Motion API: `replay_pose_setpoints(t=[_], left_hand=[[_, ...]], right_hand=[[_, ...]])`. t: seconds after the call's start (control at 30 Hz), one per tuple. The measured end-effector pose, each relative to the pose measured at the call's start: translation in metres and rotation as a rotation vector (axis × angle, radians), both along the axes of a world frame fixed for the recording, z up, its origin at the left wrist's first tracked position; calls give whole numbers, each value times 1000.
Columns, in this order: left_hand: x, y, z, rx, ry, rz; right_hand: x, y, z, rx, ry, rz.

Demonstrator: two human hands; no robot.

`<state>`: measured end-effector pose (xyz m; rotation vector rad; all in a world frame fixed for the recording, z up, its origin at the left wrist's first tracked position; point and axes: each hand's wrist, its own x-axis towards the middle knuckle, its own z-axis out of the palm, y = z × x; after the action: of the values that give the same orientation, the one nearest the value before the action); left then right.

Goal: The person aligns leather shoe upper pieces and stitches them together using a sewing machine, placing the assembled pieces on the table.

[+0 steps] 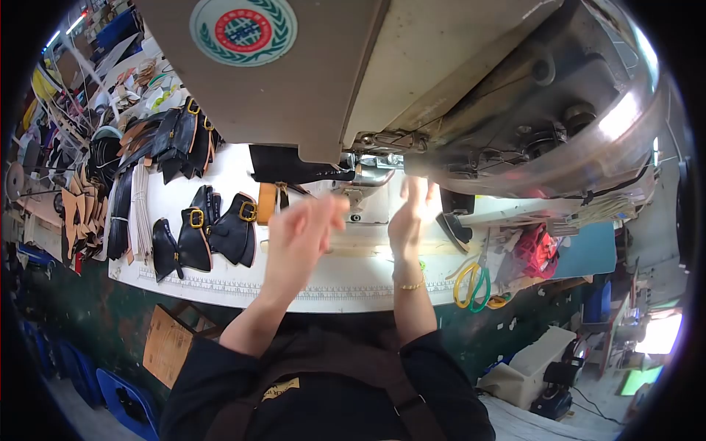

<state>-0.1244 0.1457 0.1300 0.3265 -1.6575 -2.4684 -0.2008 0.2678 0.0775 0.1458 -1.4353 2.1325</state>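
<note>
Presently, from beside the worktop (349,270), I note the left hand (305,226) motion-blurred before the sewing machine (294,99), fingers half curled, and the right hand (409,220) raised near the machine head, fingers pointing toward the far edge; whether either pinches anything, I cannot tell. The black leather piece (293,166) lies toward the far edge, partly hidden by the machine. Black buckled pieces (193,248), 2 buckles showing, sit toward the near left corner; scissors (485,279) overhang the near edge, rightward.
</note>
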Motion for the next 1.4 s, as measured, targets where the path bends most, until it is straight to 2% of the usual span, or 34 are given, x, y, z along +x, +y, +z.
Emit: replay_pose_setpoints(t=[0.03,0.1,0.13,0.17,0.2,0.27,0.33,0.37,0.43,0.5,0.53,0.6,0.67,0.7,0.77,0.93,1.1,1.4], left_hand=[[12,-4,-3,1,1,2],[29,-17,-6,-541,338,362],[23,-29,-7,-670,323,499],[10,-42,-9,-799,303,638],[-1,-51,-10,-802,300,640],[-27,-70,-11,-530,-18,100],[-62,-89,-38,-247,-56,-122],[-64,-86,-47,-246,-54,-125],[-69,-76,-54,317,79,-270],[-62,-68,-44,309,67,-260],[-53,-64,-37,304,50,-243],[-31,-53,-31,293,4,-205],[-9,-31,-35,148,22,-38],[0,-24,-33,146,22,-40],[10,-14,-29,-207,105,-25],[11,-2,-25,-245,222,8],[10,8,-27,-209,197,54],[-4,12,-25,-129,181,-12]], right_hand=[[-5,0,3,-102,-30,80],[-14,2,8,-313,-85,240],[-15,5,8,-314,-81,243],[-16,12,3,-82,-84,186],[-16,20,-3,150,-90,126],[-12,29,-11,608,-95,-1],[0,32,2,316,-130,130],[7,37,-3,316,-129,126],[23,49,-16,170,-39,569],[56,40,-19,10,-508,824],[63,30,-27,173,-644,906],[83,5,-27,-134,-667,884],[81,7,-18,-121,-624,800],[77,9,-13,-111,-575,715],[72,12,-5,-93,-476,542],[65,22,13,-79,-506,491],[63,23,25,-79,-452,429],[39,31,25,-64,-404,458]])
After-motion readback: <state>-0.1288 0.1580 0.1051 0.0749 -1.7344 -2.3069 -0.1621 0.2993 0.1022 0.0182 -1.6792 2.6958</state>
